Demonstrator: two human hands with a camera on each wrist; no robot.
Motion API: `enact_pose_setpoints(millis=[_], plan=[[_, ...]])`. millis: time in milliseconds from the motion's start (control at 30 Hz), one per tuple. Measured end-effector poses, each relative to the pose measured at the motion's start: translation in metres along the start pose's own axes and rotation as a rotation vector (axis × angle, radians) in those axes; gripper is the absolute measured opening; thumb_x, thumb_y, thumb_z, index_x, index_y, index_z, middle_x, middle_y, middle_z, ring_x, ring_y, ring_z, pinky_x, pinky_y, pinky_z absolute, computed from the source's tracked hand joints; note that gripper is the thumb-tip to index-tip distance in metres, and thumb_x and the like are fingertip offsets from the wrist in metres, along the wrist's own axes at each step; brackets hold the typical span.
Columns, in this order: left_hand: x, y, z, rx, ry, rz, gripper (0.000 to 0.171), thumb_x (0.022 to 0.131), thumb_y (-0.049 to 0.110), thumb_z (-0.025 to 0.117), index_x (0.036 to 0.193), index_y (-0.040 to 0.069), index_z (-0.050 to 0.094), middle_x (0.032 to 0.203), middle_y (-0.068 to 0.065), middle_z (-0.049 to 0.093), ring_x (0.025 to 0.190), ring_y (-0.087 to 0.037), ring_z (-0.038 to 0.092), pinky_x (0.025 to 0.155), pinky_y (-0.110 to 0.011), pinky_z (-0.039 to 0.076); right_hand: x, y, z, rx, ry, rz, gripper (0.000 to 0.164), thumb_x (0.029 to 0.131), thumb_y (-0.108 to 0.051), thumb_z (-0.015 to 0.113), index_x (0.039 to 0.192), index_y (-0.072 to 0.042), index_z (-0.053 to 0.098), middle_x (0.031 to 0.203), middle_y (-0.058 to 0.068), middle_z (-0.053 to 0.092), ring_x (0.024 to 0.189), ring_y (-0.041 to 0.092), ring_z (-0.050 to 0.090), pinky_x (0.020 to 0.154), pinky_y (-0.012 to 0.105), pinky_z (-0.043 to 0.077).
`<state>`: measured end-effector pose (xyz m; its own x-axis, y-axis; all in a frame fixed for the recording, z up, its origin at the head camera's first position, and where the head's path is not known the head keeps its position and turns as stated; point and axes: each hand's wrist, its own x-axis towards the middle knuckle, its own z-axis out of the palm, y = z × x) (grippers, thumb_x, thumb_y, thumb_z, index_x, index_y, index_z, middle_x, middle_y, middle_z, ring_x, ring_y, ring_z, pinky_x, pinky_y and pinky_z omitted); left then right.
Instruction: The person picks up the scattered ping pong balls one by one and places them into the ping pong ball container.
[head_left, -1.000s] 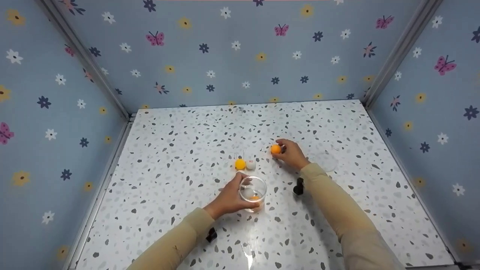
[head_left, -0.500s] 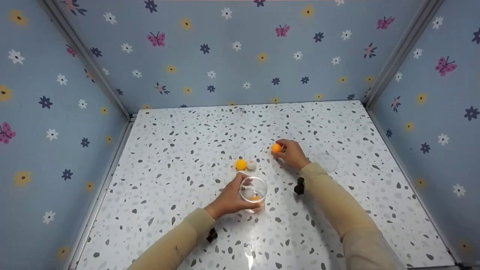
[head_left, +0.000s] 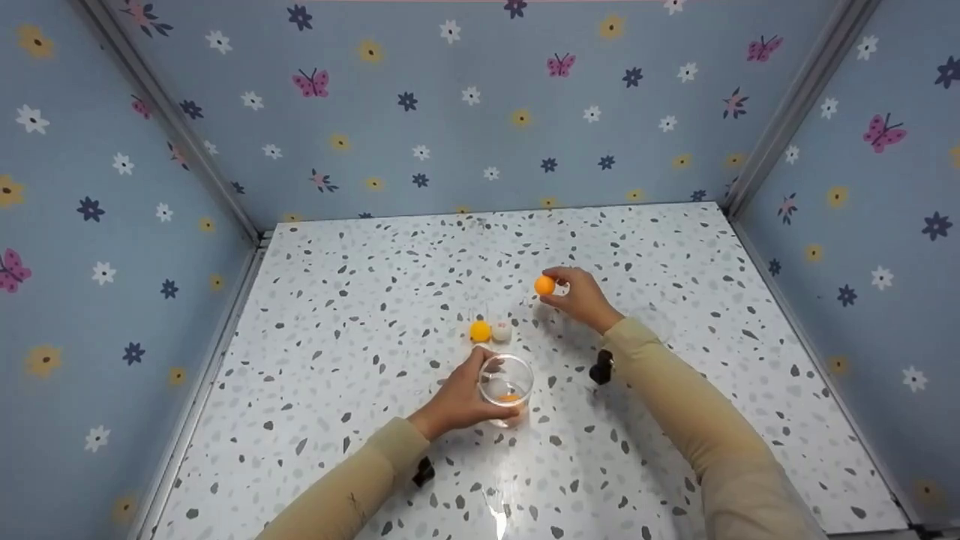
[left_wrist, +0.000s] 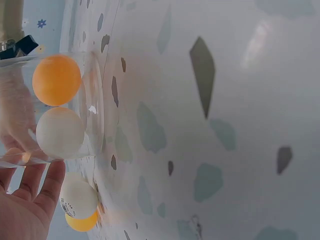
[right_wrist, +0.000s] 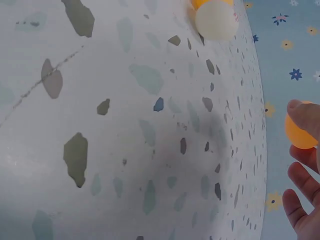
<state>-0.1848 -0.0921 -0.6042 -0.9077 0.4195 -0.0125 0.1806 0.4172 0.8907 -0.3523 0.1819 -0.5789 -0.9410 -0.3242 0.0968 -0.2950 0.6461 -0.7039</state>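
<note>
Orange ball (head_left: 544, 286), above the table (head_left: 375, 300), pinched by right hand (head_left: 589, 298); clear cup (head_left: 531, 384), upright, two balls (left_wrist: 56, 80) inside, gripped by left hand (head_left: 459, 396); step, presumably: transfer of one ball; next move seems to call for a steady pinch; yellow ball (head_left: 480, 331) and white ball (head_left: 502, 331) just beyond cup; table white, speckled; walls (head_left: 480, 75) blue, floral.

Bright, fairly even light covers the speckled surface (head_left: 360, 285), while the patterned walls (head_left: 480, 105) look duller. In the head view a sharp white glare marks the surface's near middle, and the clear cup (head_left: 507, 381) shines along its rim. Soft shadow lies beside the right sleeve (head_left: 675, 397). Both wrist views look slightly soft; the right one bows the surface's edge.
</note>
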Motion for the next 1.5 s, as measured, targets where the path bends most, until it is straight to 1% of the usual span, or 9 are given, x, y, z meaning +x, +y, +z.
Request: enact_pose_setpoints(millis=[133,267,533,767,1033,1200,1267,1433,1500], plan=[[-0.001,-0.001,0.0,0.006,0.001,0.003,0.085,0.073,0.043,0.1,0.133,0.017,0.046,0.143,-0.015,0.064,0.129,-0.028,0.063,0.114,-0.053,0.05,-0.003,-0.011,-0.004,0.002,0.011,-0.072,0.05,0.096,-0.01,0.084,0.141,0.003,0.068,0.139,0.022,0.071,0.123,0.043,0.065,0.11,0.058,0.053],[-0.001,-0.001,0.0,0.017,0.0,0.018,0.087,0.074,0.045,0.1,0.133,0.014,0.046,0.143,-0.018,0.064,0.13,-0.029,0.063,0.114,-0.054,0.049,-0.007,-0.023,-0.008,-0.009,0.019,-0.134,0.049,0.095,-0.01,0.085,0.14,0.003,0.069,0.139,0.022,0.072,0.121,0.045,0.066,0.108,0.061,0.054],[0.0,-0.001,0.0,0.01,0.0,0.009,0.086,0.073,0.046,0.1,0.133,0.018,0.045,0.144,-0.015,0.064,0.13,-0.028,0.063,0.115,-0.053,0.049,-0.015,-0.042,-0.015,-0.01,0.015,-0.186,0.046,0.097,-0.012,0.083,0.139,0.0,0.07,0.14,0.02,0.072,0.124,0.04,0.067,0.107,0.062,0.055],[0.0,0.0,-0.001,0.009,-0.006,0.02,0.086,0.073,0.044,0.1,0.133,0.017,0.045,0.144,-0.016,0.064,0.131,-0.029,0.063,0.115,-0.055,0.05,-0.022,-0.053,-0.021,0.004,0.012,-0.206,0.047,0.096,-0.014,0.084,0.139,-0.002,0.071,0.139,0.017,0.073,0.123,0.039,0.067,0.106,0.063,0.055],[0.001,0.0,0.0,-0.01,-0.003,0.023,0.087,0.073,0.041,0.101,0.134,0.017,0.046,0.142,-0.015,0.065,0.127,-0.027,0.064,0.114,-0.055,0.05,-0.032,-0.065,-0.025,0.006,0.019,-0.282,0.045,0.095,-0.014,0.086,0.137,-0.003,0.073,0.135,0.016,0.075,0.119,0.037,0.068,0.102,0.058,0.057],[0.001,-0.001,0.0,-0.021,-0.011,0.034,0.09,0.074,0.043,0.1,0.135,0.008,0.045,0.143,-0.016,0.065,0.127,-0.027,0.064,0.114,-0.055,0.049,-0.039,-0.069,-0.025,0.015,0.019,-0.362,0.046,0.094,-0.013,0.087,0.136,-0.002,0.073,0.134,0.017,0.075,0.116,0.038,0.069,0.099,0.061,0.056],[0.001,-0.001,0.0,-0.024,-0.01,0.036,0.09,0.074,0.044,0.1,0.135,0.008,0.045,0.142,-0.016,0.065,0.127,-0.027,0.064,0.113,-0.055,0.049,-0.042,-0.071,-0.025,0.012,0.02,-0.387,0.046,0.093,-0.013,0.087,0.135,-0.001,0.073,0.134,0.017,0.075,0.116,0.038,0.069,0.097,0.062,0.057],[0.0,-0.001,0.0,-0.035,-0.007,0.039,0.088,0.075,0.045,0.099,0.135,0.008,0.045,0.141,-0.016,0.065,0.127,-0.027,0.064,0.114,-0.055,0.049,-0.049,-0.078,-0.025,0.009,0.016,-0.419,0.046,0.092,-0.012,0.088,0.135,-0.003,0.073,0.13,0.016,0.076,0.114,0.036,0.07,0.096,0.055,0.059],[0.0,-0.001,0.0,-0.036,-0.008,0.04,0.089,0.076,0.045,0.099,0.136,0.007,0.045,0.141,-0.016,0.065,0.127,-0.027,0.064,0.115,-0.055,0.049,-0.052,-0.081,-0.025,0.01,0.01,-0.43,0.046,0.092,-0.011,0.088,0.135,-0.003,0.073,0.13,0.016,0.076,0.115,0.036,0.07,0.097,0.053,0.059]])
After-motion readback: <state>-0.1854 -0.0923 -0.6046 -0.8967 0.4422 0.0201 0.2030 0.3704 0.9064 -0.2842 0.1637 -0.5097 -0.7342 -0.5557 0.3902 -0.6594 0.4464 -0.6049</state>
